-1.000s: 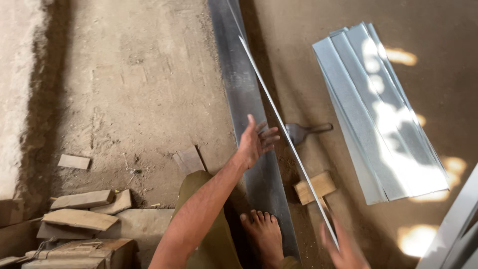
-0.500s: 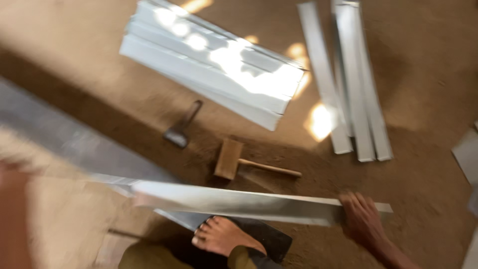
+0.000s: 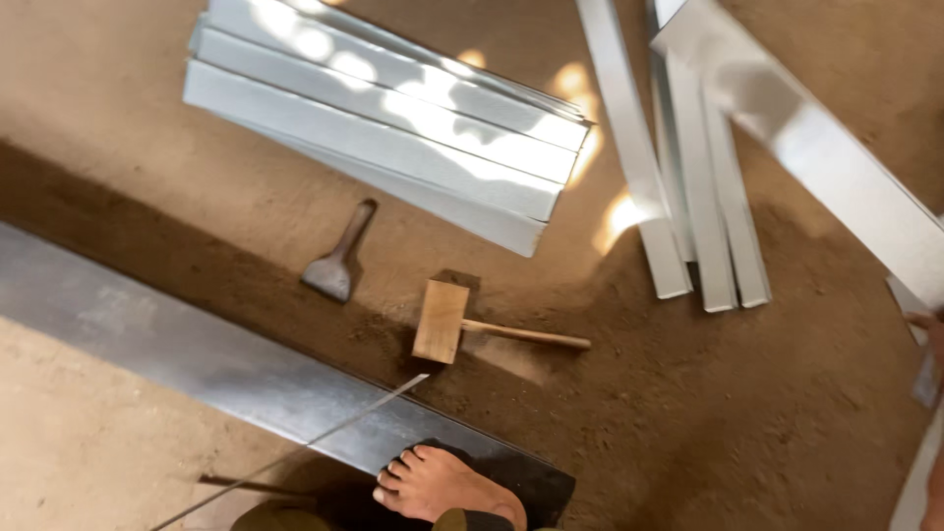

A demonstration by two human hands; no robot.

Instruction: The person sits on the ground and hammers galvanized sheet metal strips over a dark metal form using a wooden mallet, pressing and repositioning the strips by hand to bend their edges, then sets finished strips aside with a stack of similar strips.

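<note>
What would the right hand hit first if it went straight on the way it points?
Only a sliver of the right hand shows, seemingly pointing left. That way looks free over the dirt floor until the ends of the narrow metal strips; height above them is unclear.

I read this as informal sheet-metal workshop, floor-level work. Bare packed-earth floor [image 3: 767, 423], no bench in view. Stack of folded galvanised sheet panels [image 3: 393, 118] lies on dirt, sun patches across it. Bundle of narrow metal strips [image 3: 688, 197] nearby. Long flat steel bar [image 3: 197, 354] on ground, bare foot [image 3: 442, 487] planted on it. Wooden mallet [image 3: 462, 324] and flat metal chisel [image 3: 339, 261] loose on dirt.
</note>
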